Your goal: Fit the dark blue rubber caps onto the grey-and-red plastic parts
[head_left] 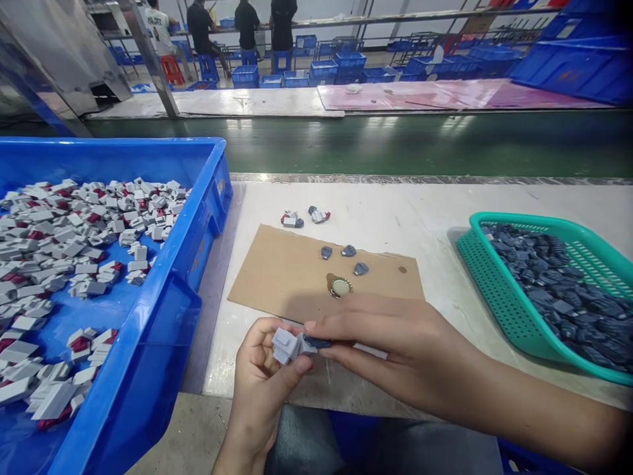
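Note:
My left hand [267,376] is closed on a light grey plastic part [285,346] near the table's front edge. My right hand [376,336] pinches a dark blue-grey piece [317,342], which touches the right end of the grey part. Just beyond my hands, a bottle cap [341,286] lies on a cardboard sheet [277,270]. Three loose dark pieces [361,268] rest on the same cardboard. Behind it on the white table, two joined grey, red and dark parts [319,215] lie side by side.
A blue bin [217,178] with many grey and red parts stands at the left. On the right is a green basket [487,277] of dark pieces. A green conveyor belt [395,145] runs behind the table [435,198]. Several people are in the background.

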A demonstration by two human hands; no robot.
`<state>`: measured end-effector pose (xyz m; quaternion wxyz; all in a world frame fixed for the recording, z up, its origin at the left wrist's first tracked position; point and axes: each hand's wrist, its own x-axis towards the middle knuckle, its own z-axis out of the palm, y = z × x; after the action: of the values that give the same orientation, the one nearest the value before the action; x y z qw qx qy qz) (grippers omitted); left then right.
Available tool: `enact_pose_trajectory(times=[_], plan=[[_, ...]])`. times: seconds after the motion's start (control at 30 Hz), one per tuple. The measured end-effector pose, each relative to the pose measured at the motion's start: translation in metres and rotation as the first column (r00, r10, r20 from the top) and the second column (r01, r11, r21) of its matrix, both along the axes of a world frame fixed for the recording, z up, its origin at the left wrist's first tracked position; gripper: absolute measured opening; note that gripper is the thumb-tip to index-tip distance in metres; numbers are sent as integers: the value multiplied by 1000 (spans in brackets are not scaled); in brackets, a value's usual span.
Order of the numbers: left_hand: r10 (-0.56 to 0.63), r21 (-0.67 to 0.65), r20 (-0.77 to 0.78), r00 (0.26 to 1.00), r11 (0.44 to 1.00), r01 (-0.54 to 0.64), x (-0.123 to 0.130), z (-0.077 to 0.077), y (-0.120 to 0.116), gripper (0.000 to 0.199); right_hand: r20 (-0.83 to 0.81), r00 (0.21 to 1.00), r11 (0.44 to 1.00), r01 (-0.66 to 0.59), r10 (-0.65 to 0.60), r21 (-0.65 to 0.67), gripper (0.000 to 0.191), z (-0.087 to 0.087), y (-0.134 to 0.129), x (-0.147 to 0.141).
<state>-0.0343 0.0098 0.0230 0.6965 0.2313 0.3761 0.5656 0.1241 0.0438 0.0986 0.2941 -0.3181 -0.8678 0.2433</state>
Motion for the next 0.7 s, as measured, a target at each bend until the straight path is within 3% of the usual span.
enact_pose_trajectory(times=[0.2, 0.5, 0.7], plan=[[-8, -5, 5, 1000, 1000, 8, 4, 4, -2, 30, 155, 985, 996, -64, 73, -62, 20, 8, 1, 4], [-4, -7, -6, 1000, 1000, 4, 5, 4, 1, 30, 45, 992, 964, -103, 118, -246, 26, 9, 14, 5], [13, 8, -23, 1000, 1000, -12, 7, 5, 1, 30, 126, 987, 967, -61, 95, -248, 36, 13, 17, 11]])
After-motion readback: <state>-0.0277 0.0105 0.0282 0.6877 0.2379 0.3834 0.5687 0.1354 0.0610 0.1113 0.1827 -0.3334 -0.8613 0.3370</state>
